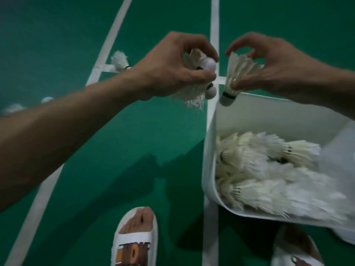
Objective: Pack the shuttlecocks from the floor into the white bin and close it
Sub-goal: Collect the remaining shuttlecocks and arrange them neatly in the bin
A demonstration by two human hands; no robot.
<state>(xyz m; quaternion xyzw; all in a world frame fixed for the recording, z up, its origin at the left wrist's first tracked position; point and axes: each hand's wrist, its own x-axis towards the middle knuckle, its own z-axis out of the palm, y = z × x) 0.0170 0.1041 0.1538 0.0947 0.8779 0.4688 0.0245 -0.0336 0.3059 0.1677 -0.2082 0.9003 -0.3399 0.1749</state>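
- Two white slide sandals sit at the bottom edge on the green court floor. The left sandal has an orange print on its strap, and the right sandal is partly cut off.
- Just beside the right foot stands an open white plastic bin with rounded corners. It lies over one of the white painted court lines.
- Inside the bin lies a heap of white feather shuttlecocks, on their sides and blurred toward the right.
- Both hands are raised over the far left corner of the bin, near each other but apart.
- The left hand has its fingers curled round a small bunch of white feather shuttlecocks, with two rounded cork tips poking out toward the right.
- The right hand pinches a single white feather shuttlecock by its skirt between thumb and fingertips. Its black-banded cork points down, just above the bin's rim.
- On the floor beyond the left wrist lies another white shuttlecock, resting where two court lines meet.
- Two pale blurred shuttlecocks show at the far left, above the left forearm.
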